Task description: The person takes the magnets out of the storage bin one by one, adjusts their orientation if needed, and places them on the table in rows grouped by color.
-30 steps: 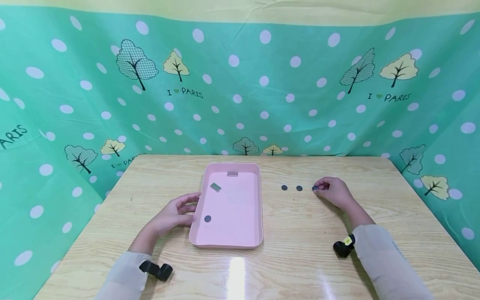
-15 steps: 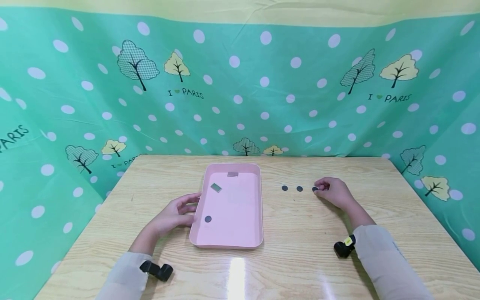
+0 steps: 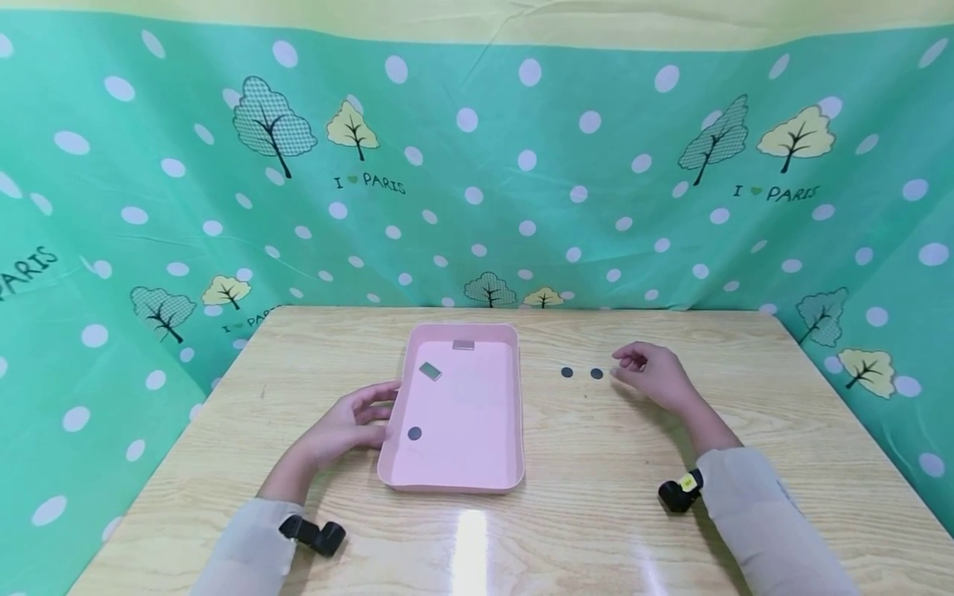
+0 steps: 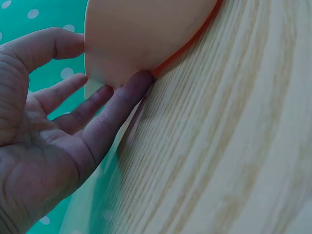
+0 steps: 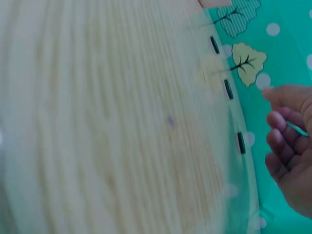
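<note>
A pink tray (image 3: 462, 410) lies on the wooden table. My left hand (image 3: 346, 426) rests against its left side, fingers and thumb touching the outer wall without curling round it. Inside the tray are a dark round disc (image 3: 414, 433) and two small greyish rectangular pieces, one tilted (image 3: 430, 371), one by the far wall (image 3: 464, 344). Right of the tray lie two dark discs, a left one (image 3: 567, 372) and a right one (image 3: 596, 374). My right hand (image 3: 656, 379) hovers just beyond them, fingers loosely bent, holding nothing. The right wrist view shows a third disc (image 5: 241, 143), hidden behind the hand in the head view.
A green dotted cloth (image 3: 522, 190) with printed trees hangs behind the table and along both sides. Each wrist carries a small black camera, one on the left (image 3: 328, 540) and one on the right (image 3: 676, 497). Wooden tabletop (image 3: 581, 480) extends in front of the discs.
My right hand has let go of the third disc, lifted slightly and shifted left, its fingers parting. The left hand and tray stay where they were.
</note>
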Motion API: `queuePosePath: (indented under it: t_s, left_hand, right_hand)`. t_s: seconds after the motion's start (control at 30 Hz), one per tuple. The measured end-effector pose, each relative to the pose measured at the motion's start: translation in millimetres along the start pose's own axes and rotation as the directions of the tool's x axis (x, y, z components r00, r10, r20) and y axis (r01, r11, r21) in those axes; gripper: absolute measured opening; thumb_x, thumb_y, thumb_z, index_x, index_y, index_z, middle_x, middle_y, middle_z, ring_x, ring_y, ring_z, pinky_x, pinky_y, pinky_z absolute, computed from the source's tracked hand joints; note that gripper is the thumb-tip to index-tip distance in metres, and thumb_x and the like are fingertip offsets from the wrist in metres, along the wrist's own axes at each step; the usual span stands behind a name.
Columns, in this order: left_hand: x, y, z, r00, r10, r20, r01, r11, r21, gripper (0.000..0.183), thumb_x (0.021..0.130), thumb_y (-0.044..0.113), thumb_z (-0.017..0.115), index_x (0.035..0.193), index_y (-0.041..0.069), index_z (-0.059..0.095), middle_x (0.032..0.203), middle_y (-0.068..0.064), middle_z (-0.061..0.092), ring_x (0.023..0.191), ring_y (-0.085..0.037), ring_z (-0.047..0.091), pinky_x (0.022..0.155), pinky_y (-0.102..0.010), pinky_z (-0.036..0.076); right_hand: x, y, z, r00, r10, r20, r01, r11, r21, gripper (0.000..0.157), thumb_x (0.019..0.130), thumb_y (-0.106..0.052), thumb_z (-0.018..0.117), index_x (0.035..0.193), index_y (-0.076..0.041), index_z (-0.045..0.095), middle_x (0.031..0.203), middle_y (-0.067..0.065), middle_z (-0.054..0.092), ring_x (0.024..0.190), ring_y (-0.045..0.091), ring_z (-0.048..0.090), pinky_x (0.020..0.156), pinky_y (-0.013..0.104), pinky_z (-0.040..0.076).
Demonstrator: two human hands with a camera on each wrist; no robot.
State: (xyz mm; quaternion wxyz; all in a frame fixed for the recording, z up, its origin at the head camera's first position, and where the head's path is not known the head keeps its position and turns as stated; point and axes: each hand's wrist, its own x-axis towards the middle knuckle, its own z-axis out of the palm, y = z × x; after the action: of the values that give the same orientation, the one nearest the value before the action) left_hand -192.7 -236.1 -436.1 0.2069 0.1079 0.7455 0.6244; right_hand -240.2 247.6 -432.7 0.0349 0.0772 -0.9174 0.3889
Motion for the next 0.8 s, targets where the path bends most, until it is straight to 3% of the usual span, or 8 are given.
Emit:
queuePosePath:
  t_s: [0.4,0.8]
  left_hand:
    - [0.6,-1.1,-0.4,1.000,0.018,0.004,-0.018,1.000,0.008,0.068,0.076,0.006,0.067,0.135,0.016,0.035,0.134,-0.007,0.037,0.115,-0.030,0.043,0.079,-0.039,0.049]
    - [0.9,-1.0,-0.6,1.000,0.009,-0.012,-0.009,1.000,0.026,0.068,0.075,0.008,0.068,0.134,0.021,0.038,0.132,-0.003,0.039,0.114,-0.028,0.045,0.079,-0.038,0.049]
  right_hand:
    - [-1.8,-34.7,8.8,0.993,-0.118,0.021,0.116,0.990,0.080,0.035,0.076,-0.025,0.070,0.103,-0.005,0.061,0.092,0.009,0.060,0.077,0.018,0.053,0.064,0.028,0.047]
    - [-5.7,-72.3,16.0,0.974,-0.218,0.059,0.210,0.970,0.125,0.025,0.074,-0.020,0.071,0.097,-0.012,0.062,0.094,0.011,0.060,0.079,0.016,0.054,0.070,0.032,0.049]
